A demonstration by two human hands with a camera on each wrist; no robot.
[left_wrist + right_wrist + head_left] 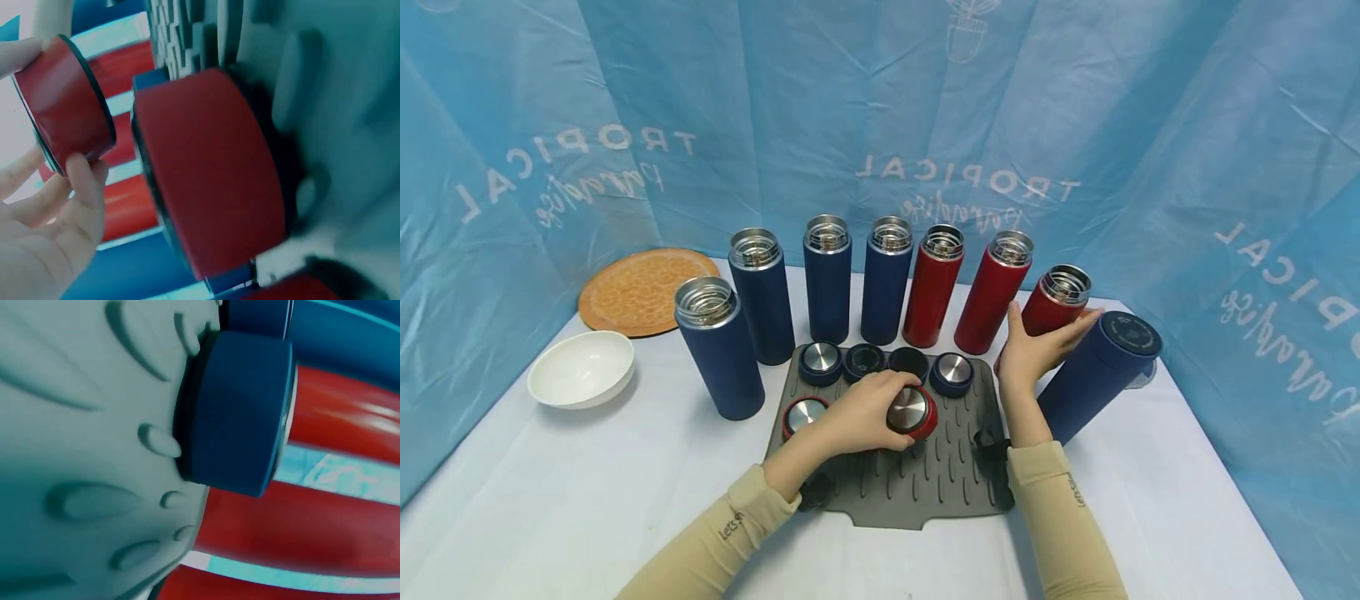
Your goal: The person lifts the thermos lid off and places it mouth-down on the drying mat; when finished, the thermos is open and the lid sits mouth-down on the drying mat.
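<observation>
My left hand [868, 412] grips a red lid [910, 410] with a silver top above the grey mat; the left wrist view shows the fingers around this lid [69, 106]. Another red lid [212, 175] sits on the mat close by. On the right, my right hand [1036, 354] holds the rightmost open red bottle [1051, 310], thumb on its left side and fingers along the right. No part of that hand shows in the right wrist view, where a blue lid [240, 412] stands on the mat before red bottles.
Lidless blue bottles [760, 300] and red bottles [992, 292] stand behind the grey mat [925, 492]. Several blue lids [952, 375] line its back edge. A lidded blue bottle [1093, 379] stands right of my right hand. At left are a white bowl [580, 371] and an orange round board [640, 287].
</observation>
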